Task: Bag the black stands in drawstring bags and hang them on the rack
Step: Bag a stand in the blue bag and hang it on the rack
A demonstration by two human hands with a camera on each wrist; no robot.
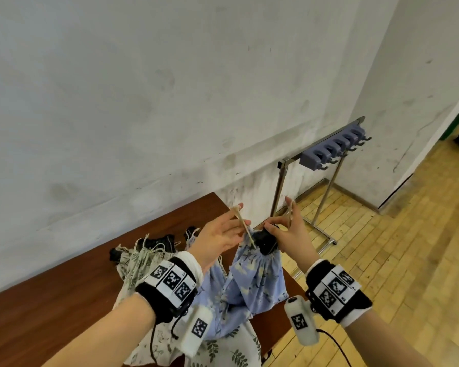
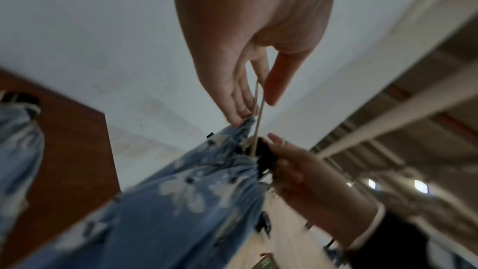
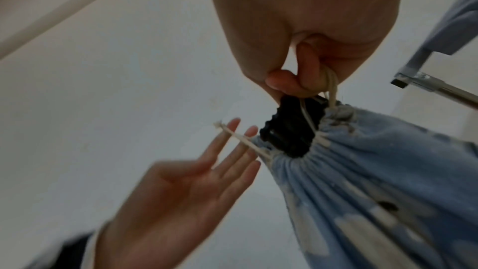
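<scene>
A blue floral drawstring bag (image 1: 255,274) hangs above the table's right end between both hands. A black stand (image 1: 265,241) pokes out of its gathered mouth (image 3: 289,130). My left hand (image 1: 239,218) keeps its fingers nearly straight and pinches a taut cream drawstring (image 2: 258,109) between them, pulling it up and to the left. My right hand (image 1: 281,221) pinches the other cord loop (image 3: 332,87) with curled fingers, which touch the top of the stand. The rack (image 1: 334,149), with its row of grey-blue hooks, stands on the floor to the right and is bare.
On the brown table (image 1: 51,300) lie a leaf-print bag (image 1: 143,260), another blue bag (image 1: 212,287) and more black stands (image 1: 159,242) near the wall. Another leaf-print bag (image 1: 223,350) hangs over the near edge. Wooden floor lies between the table and the rack.
</scene>
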